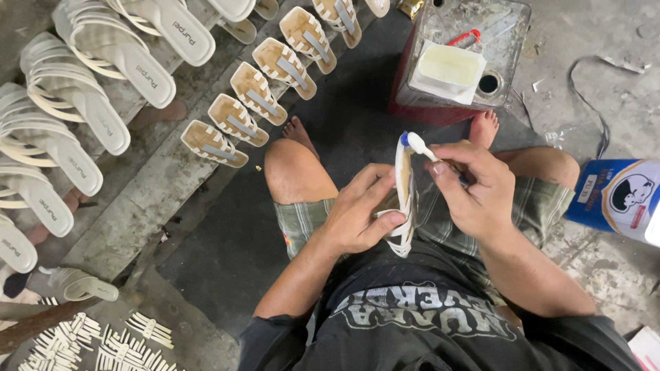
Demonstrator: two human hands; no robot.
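Note:
My left hand [359, 214] grips a white strappy sandal [403, 199] held on its edge above my lap, thumb across its straps. My right hand [474, 187] holds a small brush [416, 144] with a blue and white head, its tip touching the top edge of the sandal. I sit with bare knees apart and bare feet on the dark floor. Straight ahead stands a red metal can [459, 58] with a small white tub of pale glue [450, 67] on its lid.
A row of several sandal soles with tan and white insoles [258, 93] lies along a concrete ledge. Several finished white sandals [75, 103] lie at left. White strap pieces [103, 340] are heaped bottom left. A blue and white box [619, 196] lies at right.

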